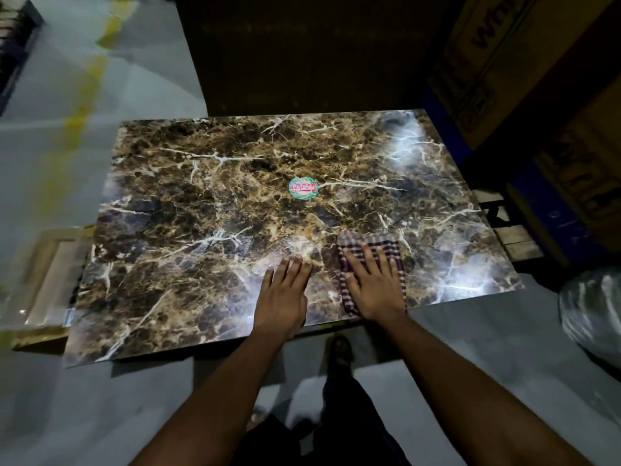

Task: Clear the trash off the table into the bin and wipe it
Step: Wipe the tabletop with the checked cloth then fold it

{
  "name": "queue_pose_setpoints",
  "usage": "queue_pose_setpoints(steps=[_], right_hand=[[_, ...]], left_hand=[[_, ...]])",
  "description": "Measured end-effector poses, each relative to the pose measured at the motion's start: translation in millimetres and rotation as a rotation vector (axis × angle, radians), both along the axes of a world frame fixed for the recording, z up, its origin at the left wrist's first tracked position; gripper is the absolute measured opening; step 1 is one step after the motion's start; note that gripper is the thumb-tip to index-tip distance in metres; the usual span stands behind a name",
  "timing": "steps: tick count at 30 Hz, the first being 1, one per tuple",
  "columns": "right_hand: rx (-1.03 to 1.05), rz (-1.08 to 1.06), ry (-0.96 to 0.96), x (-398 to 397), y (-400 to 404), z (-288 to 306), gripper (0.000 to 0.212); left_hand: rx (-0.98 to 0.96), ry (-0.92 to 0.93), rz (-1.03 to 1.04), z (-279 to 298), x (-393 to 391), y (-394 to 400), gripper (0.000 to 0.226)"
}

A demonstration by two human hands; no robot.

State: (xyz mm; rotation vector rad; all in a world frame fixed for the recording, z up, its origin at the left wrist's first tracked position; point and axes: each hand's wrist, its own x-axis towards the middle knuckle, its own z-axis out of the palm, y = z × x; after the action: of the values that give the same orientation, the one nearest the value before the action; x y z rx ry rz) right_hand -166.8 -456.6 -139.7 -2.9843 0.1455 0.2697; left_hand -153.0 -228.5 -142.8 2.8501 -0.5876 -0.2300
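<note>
The table (pixel 208 203) has a glossy brown marble-pattern top with a round red and green sticker (pixel 303 188) near its middle. My right hand (pixel 374 284) lies flat with straight fingers on a purple and white checked cloth (pixel 386 245) near the table's front edge, right of centre. Beside it, my left hand (pixel 284 294) rests flat on the bare tabletop, fingers straight. No trash shows on the table.
A clear plastic bag (pixel 591 314) sits on the floor at the right. Large cardboard boxes (pixel 524 68) stand behind and right of the table. A flat framed panel (pixel 47 270) lies on the floor by the table's left edge. My foot (pixel 339 351) is just under the front edge.
</note>
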Motion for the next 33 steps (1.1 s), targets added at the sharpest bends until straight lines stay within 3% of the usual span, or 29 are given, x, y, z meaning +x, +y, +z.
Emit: queue_pose_setpoints(steps=[3, 8, 11, 15, 20, 23, 27, 31, 33], right_hand=[[0.056, -0.034, -0.033, 15, 24, 3, 0.063], [0.039, 0.202, -0.040, -24, -5, -4, 0.059], [0.022, 0.136, -0.044, 0, -38, -5, 0.057], [0.069, 0.037, -0.058, 45, -13, -2, 0.058], [0.016, 0.274, -0.040, 33, -47, -8, 0.058], [0.012, 0.174, -0.045, 64, -77, -7, 0.058], [0.062, 0.043, -0.052, 117, -52, -4, 0.059], [0.041, 0.289, -0.041, 111, -63, -5, 0.057], [0.043, 0.302, -0.054, 125, -82, -6, 0.057]], left_hand=[[0.004, 0.004, 0.082, 0, 0, -17, 0.060], [0.035, -0.011, 0.138, 0, 2, -35, 0.056], [0.056, -0.012, 0.116, -2, 5, -35, 0.056], [0.061, 0.005, 0.120, -3, 21, -47, 0.058], [0.020, 0.027, 0.109, -1, 54, -77, 0.059], [-0.022, 0.020, 0.149, -1, 72, -92, 0.059], [-0.027, 0.007, 0.183, -3, 105, -111, 0.059], [-0.022, -0.003, 0.207, -3, 134, -116, 0.059], [-0.030, 0.006, 0.204, -2, 142, -116, 0.059]])
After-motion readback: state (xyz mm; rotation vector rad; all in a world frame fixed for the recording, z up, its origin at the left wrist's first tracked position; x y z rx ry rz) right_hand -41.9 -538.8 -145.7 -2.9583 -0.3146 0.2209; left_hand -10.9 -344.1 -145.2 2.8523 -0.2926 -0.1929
